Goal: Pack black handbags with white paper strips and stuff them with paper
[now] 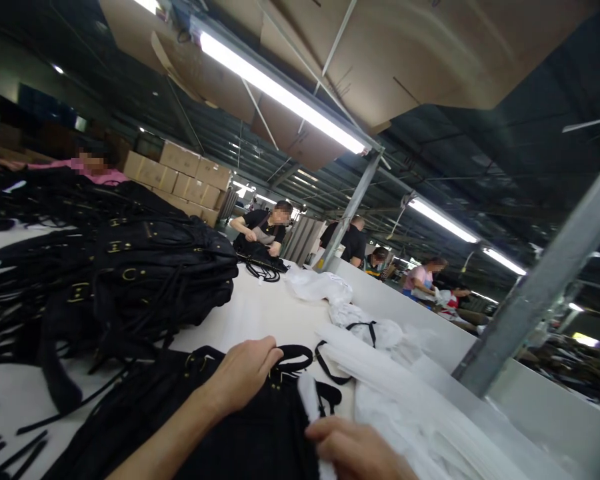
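Beyond both hands — heaped black bags (pixel 130 267), white wrappings (pixel 405 400).

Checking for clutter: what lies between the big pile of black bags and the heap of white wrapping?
Head view: bare white table separates the pile of black bags from the white wrapping.

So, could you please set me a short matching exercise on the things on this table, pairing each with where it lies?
Things:
1. left hand
2. right hand
3. pile of black bags
4. white wrapping

Places:
A. heaped at the table's far left
B. along the table's right edge
C. resting flat on the near black bag
D. pinching a white piece at the bottom

Pairs: 1-C, 2-D, 3-A, 4-B
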The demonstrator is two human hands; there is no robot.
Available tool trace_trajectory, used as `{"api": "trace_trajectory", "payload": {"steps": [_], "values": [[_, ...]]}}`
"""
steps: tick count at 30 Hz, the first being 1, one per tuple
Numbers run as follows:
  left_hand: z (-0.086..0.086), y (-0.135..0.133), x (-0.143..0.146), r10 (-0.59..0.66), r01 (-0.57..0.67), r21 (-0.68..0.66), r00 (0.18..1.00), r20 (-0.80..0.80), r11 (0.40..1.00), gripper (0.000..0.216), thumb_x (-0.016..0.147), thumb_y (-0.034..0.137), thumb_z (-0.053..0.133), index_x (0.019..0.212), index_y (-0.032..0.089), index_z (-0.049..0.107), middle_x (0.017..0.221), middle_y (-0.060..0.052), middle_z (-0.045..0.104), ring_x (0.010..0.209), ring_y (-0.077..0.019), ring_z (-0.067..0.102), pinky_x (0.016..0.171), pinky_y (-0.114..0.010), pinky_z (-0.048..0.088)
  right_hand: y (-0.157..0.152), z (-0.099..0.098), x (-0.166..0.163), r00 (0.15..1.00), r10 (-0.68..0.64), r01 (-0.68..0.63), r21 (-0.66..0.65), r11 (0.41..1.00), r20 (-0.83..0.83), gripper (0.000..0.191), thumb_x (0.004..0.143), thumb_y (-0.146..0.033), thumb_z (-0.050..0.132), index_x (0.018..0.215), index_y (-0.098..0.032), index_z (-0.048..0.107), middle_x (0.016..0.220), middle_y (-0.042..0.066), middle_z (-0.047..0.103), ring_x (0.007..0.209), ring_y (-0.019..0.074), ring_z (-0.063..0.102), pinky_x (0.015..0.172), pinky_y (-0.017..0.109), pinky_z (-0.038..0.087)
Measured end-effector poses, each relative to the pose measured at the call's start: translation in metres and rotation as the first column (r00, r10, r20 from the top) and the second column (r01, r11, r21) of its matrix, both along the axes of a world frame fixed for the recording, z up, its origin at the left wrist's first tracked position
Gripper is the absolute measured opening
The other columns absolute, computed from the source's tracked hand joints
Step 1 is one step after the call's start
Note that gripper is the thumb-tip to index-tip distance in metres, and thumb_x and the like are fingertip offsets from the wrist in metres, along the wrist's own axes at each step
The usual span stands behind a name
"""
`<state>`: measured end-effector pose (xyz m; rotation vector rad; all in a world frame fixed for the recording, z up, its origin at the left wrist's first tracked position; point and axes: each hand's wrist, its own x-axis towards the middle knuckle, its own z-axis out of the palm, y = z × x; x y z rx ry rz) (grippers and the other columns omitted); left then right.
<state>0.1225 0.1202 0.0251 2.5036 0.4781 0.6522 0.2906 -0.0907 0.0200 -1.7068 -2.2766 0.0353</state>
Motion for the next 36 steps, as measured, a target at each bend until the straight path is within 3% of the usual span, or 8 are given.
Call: {"api": "trace_trajectory", "payload": {"steps": [5, 11, 13, 17, 21, 24, 27, 36], "values": [[0.004, -0.001, -0.006, 0.046, -0.041, -0.107, 0.998, 0.044, 0.993, 0.033, 0.101, 0.034, 0.024, 0.096, 0.022, 0.055, 0.083, -0.006, 0.068, 0.081, -0.0241, 0.065, 0.068, -0.031, 0.039, 0.070, -0.035, -0.038, 0.983, 0.112, -0.141, 0.203, 0.969, 0.149, 0.027, 0.092, -0.010, 0.035, 0.100, -0.022, 0.057, 0.113, 0.010, 0.070, 0.091, 0.0167, 0.070, 0.073, 0.021, 0.055], [-0.005, 0.007, -0.003, 0.038, 0.008, -0.261, 0.984, 0.172, 0.965, 0.046, 0.097, 0.032, 0.030, 0.137, 0.014, 0.043, 0.106, -0.015, 0.068, 0.096, -0.0281, 0.064, 0.080, -0.036, 0.042, 0.094, -0.022, -0.012, 0.995, 0.016, -0.048, 0.321, 0.946, 0.102, 0.028, 0.088, -0.006, 0.034, 0.099, -0.022, 0.055, 0.113, 0.010, 0.068, 0.096, 0.0170, 0.069, 0.077, 0.024, 0.055], [-0.012, 0.010, 0.004, 0.026, 0.092, -0.397, 0.959, 0.281, 0.913, 0.055, 0.094, 0.032, 0.036, 0.146, 0.013, 0.033, 0.093, -0.009, 0.068, 0.085, -0.0229, 0.064, 0.075, -0.032, 0.044, 0.093, -0.018, -0.010, 0.997, 0.035, -0.057, 0.320, 0.946, 0.075, 0.029, 0.089, -0.007, 0.035, 0.100, -0.023, 0.056, 0.113, 0.008, 0.068, 0.095, 0.0160, 0.068, 0.077, 0.023, 0.055], [-0.024, 0.015, 0.019, 0.054, 0.296, -0.659, 0.889, 0.455, 0.691, 0.079, 0.086, 0.033, 0.047, 0.153, 0.008, 0.012, 0.057, 0.010, 0.046, 0.044, -0.0117, 0.045, 0.047, -0.023, 0.035, 0.092, -0.014, -0.024, 0.987, 0.030, 0.021, 0.305, 0.952, -0.161, 0.021, 0.092, -0.016, 0.041, 0.095, -0.023, 0.061, 0.111, 0.007, 0.068, 0.097, 0.0172, 0.068, 0.080, 0.025, 0.055], [-0.023, 0.012, 0.022, -0.001, 0.421, -0.606, 0.822, 0.570, 0.675, 0.041, 0.081, 0.034, 0.054, 0.114, 0.011, 0.062, 0.062, 0.005, 0.052, 0.053, -0.0122, 0.048, 0.051, -0.024, 0.039, 0.099, -0.010, -0.048, 0.714, -0.224, 0.332, 0.038, 0.943, -0.664, 0.032, 0.090, -0.050, 0.055, 0.086, -0.019, 0.063, 0.061, 0.001, 0.064, 0.048, 0.0121, 0.059, 0.042, 0.019, 0.046], [-0.018, 0.009, 0.016, 0.013, 0.378, -0.524, 0.802, 0.597, 0.764, 0.022, 0.083, 0.033, 0.051, 0.073, 0.016, 0.062, 0.064, 0.001, 0.056, 0.064, -0.0149, 0.052, 0.061, -0.026, 0.040, 0.109, -0.006, -0.058, 0.425, -0.261, 0.398, -0.081, 0.914, -0.867, 0.050, 0.077, -0.066, 0.064, 0.080, -0.017, 0.060, 0.059, 0.000, 0.062, 0.039, 0.0084, 0.052, 0.034, 0.017, 0.039], [-0.015, 0.008, 0.013, 0.111, 0.269, -0.516, 0.799, 0.591, 0.813, 0.021, 0.082, 0.032, 0.052, 0.068, 0.018, 0.059, 0.063, 0.001, 0.055, 0.064, -0.0158, 0.050, 0.061, -0.027, 0.038, 0.118, -0.002, -0.059, 0.254, -0.273, 0.411, -0.152, 0.899, -0.928, 0.056, 0.068, -0.070, 0.071, 0.078, -0.016, 0.058, 0.073, 0.003, 0.067, 0.044, 0.0095, 0.058, 0.031, 0.015, 0.038], [-0.018, 0.015, 0.019, 0.246, 0.251, -0.583, 0.728, 0.639, 0.772, 0.013, 0.078, 0.031, 0.052, 0.070, 0.020, 0.052, 0.063, 0.003, 0.048, 0.062, -0.0151, 0.046, 0.058, -0.026, 0.037, 0.124, -0.001, -0.062, 0.220, -0.383, 0.438, -0.260, 0.861, -0.897, 0.049, 0.069, -0.061, 0.070, 0.076, -0.017, 0.050, 0.066, 0.003, 0.068, 0.041, 0.0118, 0.062, 0.027, 0.011, 0.025]]}}
